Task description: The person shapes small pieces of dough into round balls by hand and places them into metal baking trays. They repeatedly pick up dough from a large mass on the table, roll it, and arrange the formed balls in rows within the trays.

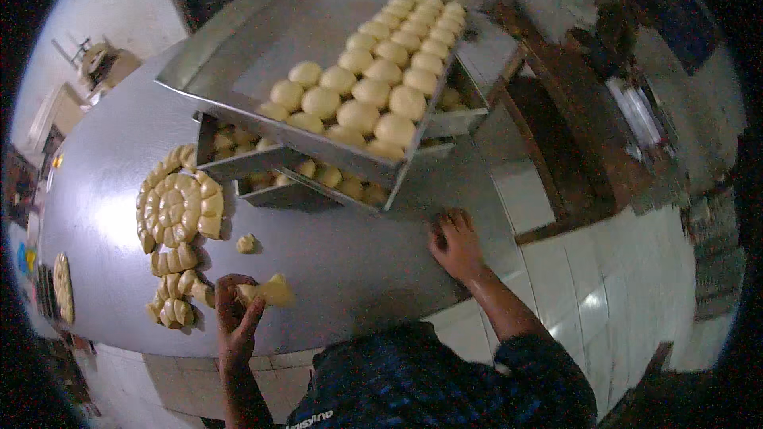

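My left hand [237, 306] pinches a pale yellow piece of dough [275, 292], blurred at its far end, just above the metal table. Beside that hand, short chains of cut dough pieces [173, 311] lie on the tabletop. Farther up, more cut pieces form a coiled spiral [176, 205]. One small lump of dough [247, 244] sits apart, a little beyond my left hand. On the right, my right hand [456, 245] rests low on the table near its edge, fingers curled down; whatever is under them is hidden.
Across the table stands a stack of metal trays [238, 115], set crosswise; the top one holds rows of round dough balls [371, 94]. Lower trays [338, 193] hold more balls. At the far left lies a flat dough strip [63, 287]. A wooden frame [548, 143] stands beyond the right edge.
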The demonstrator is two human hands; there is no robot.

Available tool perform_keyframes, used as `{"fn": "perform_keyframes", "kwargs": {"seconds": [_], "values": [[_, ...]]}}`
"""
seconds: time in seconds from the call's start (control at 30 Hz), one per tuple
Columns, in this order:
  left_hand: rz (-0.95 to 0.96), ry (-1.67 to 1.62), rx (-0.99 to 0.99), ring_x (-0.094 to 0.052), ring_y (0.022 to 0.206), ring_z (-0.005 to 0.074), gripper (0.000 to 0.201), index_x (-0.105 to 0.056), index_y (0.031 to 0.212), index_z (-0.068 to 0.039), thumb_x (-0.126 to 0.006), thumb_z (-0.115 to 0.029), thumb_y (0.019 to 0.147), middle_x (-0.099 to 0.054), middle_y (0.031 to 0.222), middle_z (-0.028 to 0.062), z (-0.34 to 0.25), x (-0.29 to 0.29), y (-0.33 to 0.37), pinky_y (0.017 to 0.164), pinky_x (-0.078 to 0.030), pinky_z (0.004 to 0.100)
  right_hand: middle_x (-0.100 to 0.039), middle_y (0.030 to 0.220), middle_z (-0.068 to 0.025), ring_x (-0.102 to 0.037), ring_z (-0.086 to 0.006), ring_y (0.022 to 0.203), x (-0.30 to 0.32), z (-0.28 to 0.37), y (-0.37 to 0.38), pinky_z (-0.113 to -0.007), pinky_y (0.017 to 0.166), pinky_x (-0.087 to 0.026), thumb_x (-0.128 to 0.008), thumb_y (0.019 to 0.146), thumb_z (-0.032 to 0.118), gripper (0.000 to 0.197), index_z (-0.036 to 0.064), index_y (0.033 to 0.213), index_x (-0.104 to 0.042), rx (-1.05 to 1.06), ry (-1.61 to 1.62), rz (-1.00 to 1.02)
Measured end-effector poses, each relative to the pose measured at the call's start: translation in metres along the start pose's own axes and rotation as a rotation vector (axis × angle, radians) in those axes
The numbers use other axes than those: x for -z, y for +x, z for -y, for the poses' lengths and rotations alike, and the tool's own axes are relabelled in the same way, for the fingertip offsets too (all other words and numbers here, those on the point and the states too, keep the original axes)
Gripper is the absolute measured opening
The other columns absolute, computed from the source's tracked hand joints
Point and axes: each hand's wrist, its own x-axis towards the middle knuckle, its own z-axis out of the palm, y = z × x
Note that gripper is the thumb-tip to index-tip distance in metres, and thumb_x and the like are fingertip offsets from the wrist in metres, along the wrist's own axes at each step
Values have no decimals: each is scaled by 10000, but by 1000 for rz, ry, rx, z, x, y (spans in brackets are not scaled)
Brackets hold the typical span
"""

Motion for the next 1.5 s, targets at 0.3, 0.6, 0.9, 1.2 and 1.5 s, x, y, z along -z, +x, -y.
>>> {"fn": "perform_keyframes", "kwargs": {"seconds": [0.3,0.6,0.9,1.2,1.5], "values": [[-182,-186,87,-470,901,121,312,-483,1078,-45,-585,-36,784,-485,1024,42,-13,4,-25,783,-400,250,-527,1116,-89,-493,-222,1044,179,59,172,-355,921,-395,-590,760,191,373,56,1106,-562,83,1293,-250],[-105,56,-366,-476,965,177,271,-501,1044,-22,-546,36,784,-478,1037,108,-28,-19,-12,806,-412,284,-631,928,-92,-585,-217,829,164,120,296,-321,760,-465,-581,800,198,263,46,1015,-591,348,759,-271],[58,173,-427,-543,1007,272,269,-563,1012,-31,-580,5,745,-550,1076,158,-23,-9,-35,847,-432,325,-473,1234,-153,-466,-289,1142,57,225,38,-367,937,-395,-520,839,121,389,82,1220,-461,618,783,557],[-238,57,1,-558,978,236,157,-539,995,-37,-519,-70,844,-576,1004,116,73,95,-114,831,-453,355,-608,1033,-96,-568,-169,924,36,157,-76,-317,778,-473,-523,867,80,185,39,1040,-570,-465,812,447],[-462,-361,109,-510,889,182,278,-414,1087,-83,-558,-103,849,-438,955,44,97,152,-97,784,-428,288,-550,964,-207,-485,-368,966,-50,54,31,-452,806,-369,-527,843,287,303,17,981,-524,-218,-286,139]]}}
